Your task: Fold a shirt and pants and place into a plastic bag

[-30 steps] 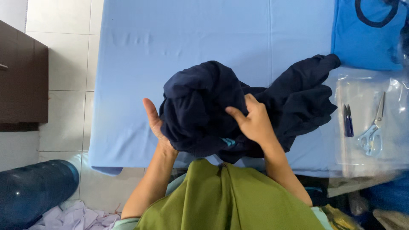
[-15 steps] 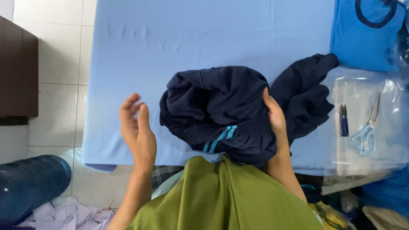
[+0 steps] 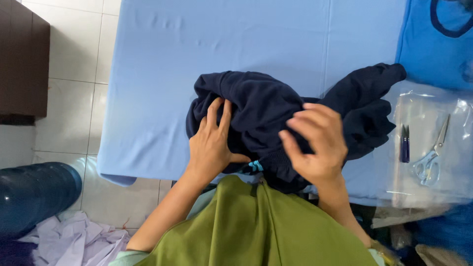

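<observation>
Navy sweatshirt [image 3: 256,106], soft and floppy, lies bunched on the light-blue table [image 3: 157,88] as my left hand [image 3: 213,143] presses flat and my right hand [image 3: 315,143] pinches its ribbed hem, the surest hold.

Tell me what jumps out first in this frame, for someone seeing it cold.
The crumpled navy garment at the near edge of the light blue table cover, with both hands on it: the left hand pressed flat on its left side, the right hand bunching fabric at its front. Next, the scissors and a small dark snipper lying on clear plastic at the right, and a bright blue shirt in the far right corner.
</observation>
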